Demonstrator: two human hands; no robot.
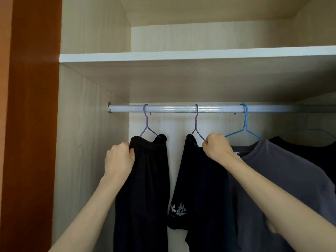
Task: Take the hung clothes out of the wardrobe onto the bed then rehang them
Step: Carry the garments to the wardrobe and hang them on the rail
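Clothes hang from a silver rail in the wardrobe. A black garment hangs on a purple hanger at the left; my left hand grips its top left edge. Beside it a dark printed garment hangs on a second purple hanger. My right hand grips that hanger's right shoulder and the cloth there. A grey T-shirt hangs on a blue hanger to the right. Another black garment hangs further right, its hanger faint in shadow.
A white-edged shelf runs just above the rail. The wardrobe's left wall stands close to my left hand. A reddish-brown door panel borders the opening on the left. The bed is not in view.
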